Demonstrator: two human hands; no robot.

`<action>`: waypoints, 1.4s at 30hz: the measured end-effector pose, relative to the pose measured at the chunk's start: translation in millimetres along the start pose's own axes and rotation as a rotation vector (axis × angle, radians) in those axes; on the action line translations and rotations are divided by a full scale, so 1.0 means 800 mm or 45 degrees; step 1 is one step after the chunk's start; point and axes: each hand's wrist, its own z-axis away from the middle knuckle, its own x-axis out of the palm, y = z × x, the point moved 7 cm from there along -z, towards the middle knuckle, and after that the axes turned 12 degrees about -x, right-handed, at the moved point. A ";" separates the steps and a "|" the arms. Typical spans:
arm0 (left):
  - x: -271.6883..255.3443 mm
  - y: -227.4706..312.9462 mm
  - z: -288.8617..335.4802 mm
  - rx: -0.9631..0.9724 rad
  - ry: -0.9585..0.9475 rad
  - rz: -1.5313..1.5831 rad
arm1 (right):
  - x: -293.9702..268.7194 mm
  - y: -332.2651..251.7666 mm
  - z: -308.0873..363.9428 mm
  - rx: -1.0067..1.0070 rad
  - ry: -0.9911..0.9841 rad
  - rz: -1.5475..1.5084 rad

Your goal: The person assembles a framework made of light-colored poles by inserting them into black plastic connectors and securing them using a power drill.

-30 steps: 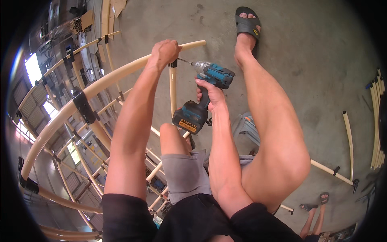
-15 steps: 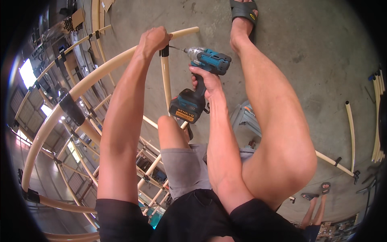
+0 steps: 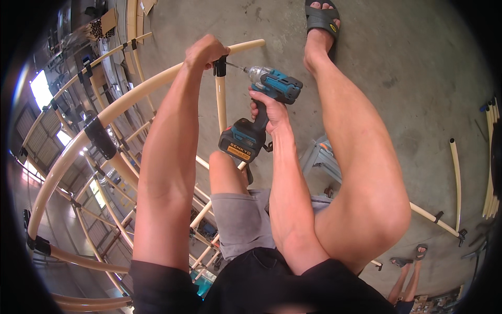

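Note:
A blue and black cordless impact driver (image 3: 280,83) is in my right hand (image 3: 271,112), fingers closed round its grip. Its long thin bit (image 3: 236,66) points left, the tip at a black pipe joint (image 3: 220,67). That joint links a horizontal beige pipe (image 3: 247,46) with an upright beige pipe (image 3: 221,102). My left hand (image 3: 207,51) is wrapped over the horizontal pipe right beside the joint; its fingertips are partly hidden. Whether a screw sits at the bit's tip is too small to tell.
A frame of beige pipes with black joints (image 3: 100,136) fills the left side. A grey step stool (image 3: 321,159) stands beside my leg. Loose pipes (image 3: 456,180) lie on the concrete floor at right. Another person's legs (image 3: 409,277) show at lower right.
The whole view has shifted slightly, so hands, driver and pipes appear a little further right. Both hands keep their holds, and the bit stays at the joint.

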 end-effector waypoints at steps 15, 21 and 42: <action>0.007 -0.005 -0.003 -0.091 0.057 -0.177 | -0.005 -0.027 -0.005 -0.114 0.014 0.380; 0.005 -0.004 -0.004 -0.119 0.061 -0.202 | -0.006 -0.033 -0.010 -0.136 -0.001 0.477; 0.004 -0.024 -0.001 -0.074 0.153 -0.259 | 0.001 -0.028 -0.018 -0.130 -0.111 0.586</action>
